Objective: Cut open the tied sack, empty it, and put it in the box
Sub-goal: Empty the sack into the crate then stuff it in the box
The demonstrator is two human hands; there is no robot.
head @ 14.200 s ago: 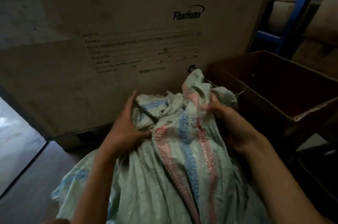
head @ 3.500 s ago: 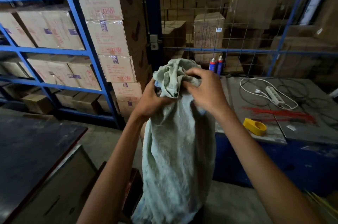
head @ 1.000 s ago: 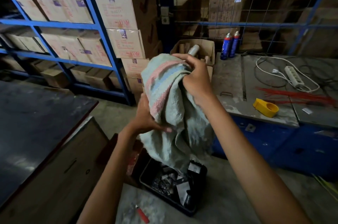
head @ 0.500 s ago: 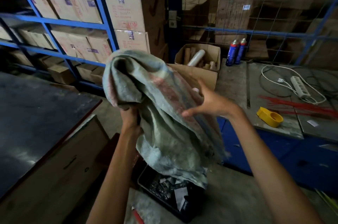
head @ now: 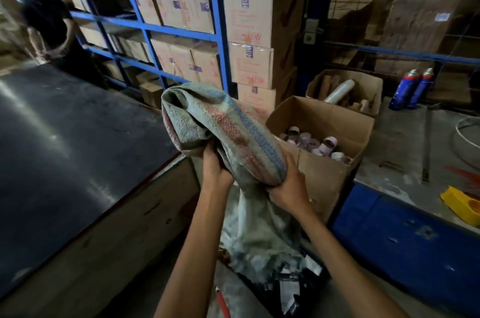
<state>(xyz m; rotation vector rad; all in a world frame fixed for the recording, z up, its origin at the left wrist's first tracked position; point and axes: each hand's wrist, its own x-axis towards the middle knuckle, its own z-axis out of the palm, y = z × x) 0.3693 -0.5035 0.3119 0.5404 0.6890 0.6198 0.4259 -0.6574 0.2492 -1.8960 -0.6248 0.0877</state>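
The limp woven sack point(head: 220, 125), pale green with pink and blue stripes, is bunched into a fold in front of me. My left hand point(head: 214, 165) grips its underside from the left. My right hand point(head: 289, 182) clasps the striped fold from the right. The sack's loose end point(head: 255, 234) hangs down between my forearms over a black crate point(head: 293, 286) of scraps on the floor. An open cardboard box point(head: 335, 174) holding several pale tape cores stands just right of the sack, close behind my right hand.
A dark tabletop point(head: 65, 141) fills the left. Blue shelving point(head: 166, 29) with cartons stands behind. A second open box point(head: 345, 89) with rolls is farther back. A blue workbench point(head: 405, 156) on the right carries spray cans point(head: 413, 89) and a yellow tape dispenser point(head: 462, 203). A person point(head: 49, 29) stands far left.
Both hands have gathered the sack into a tighter bundle. My right hand went from open beside it to clasping the striped fold. My view shifted toward the box of tape cores.
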